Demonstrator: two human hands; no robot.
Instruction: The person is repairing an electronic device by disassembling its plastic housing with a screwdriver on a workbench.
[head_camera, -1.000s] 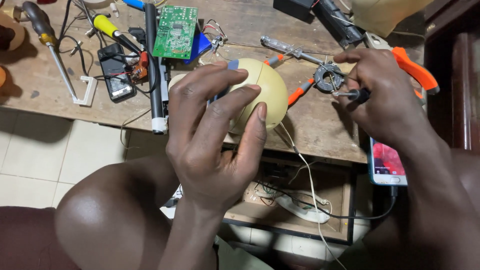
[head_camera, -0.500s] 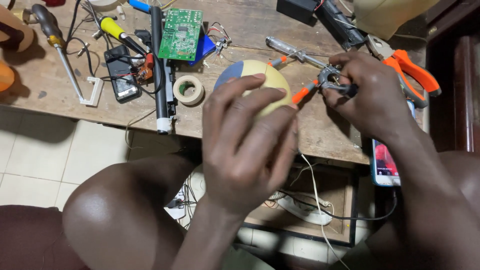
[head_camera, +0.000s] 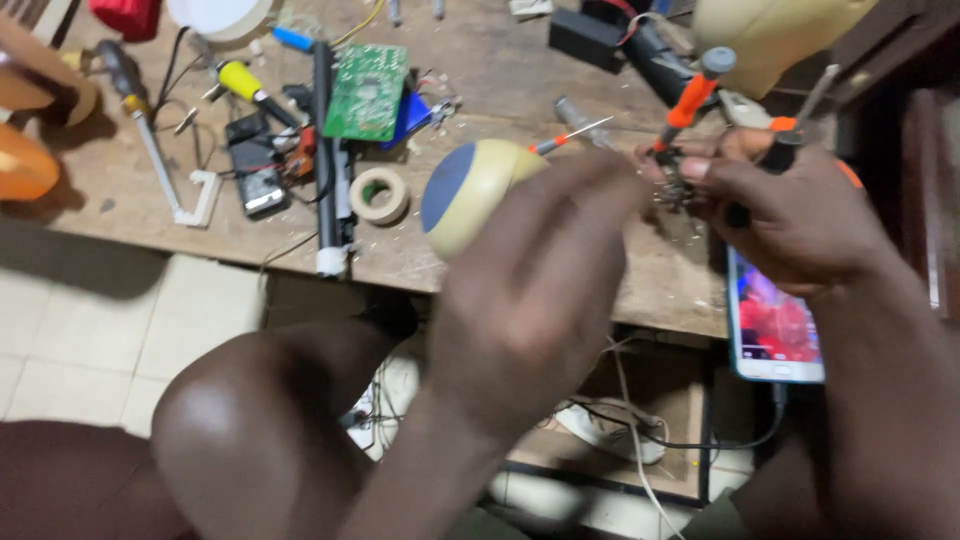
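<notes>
The left hand (head_camera: 545, 290), blurred at centre frame, is closed around a rounded cream shell (head_camera: 470, 195) with a dark blue patch on its left face. The shell sits just above and left of centre, over the front edge of the wooden bench (head_camera: 500, 75); whether it rests on the bench or is held clear cannot be told.

The right hand (head_camera: 790, 215), at right of centre, is clenched around a dark-handled tool (head_camera: 785, 150) and pinches a small metal part (head_camera: 675, 190) at its fingertips. What kind of tool it is cannot be told. A thin screwdriver (head_camera: 575, 135) lies just above the shell.

Handling judgement:
- The shell appears to be smooth, hard plastic, probably hollow and light. Expect it to be stiff but slippery on its curve.
- Grip it across its widest part with spread fingers; do not squeeze hard, as a thin casing may crack.
- The small metal part looks delicate; hold it by its body.

Nearby, in the upper left: a green circuit board (head_camera: 367, 92), a roll of tape (head_camera: 379, 195). A phone (head_camera: 775, 320) lies at the right edge of the bench.
</notes>
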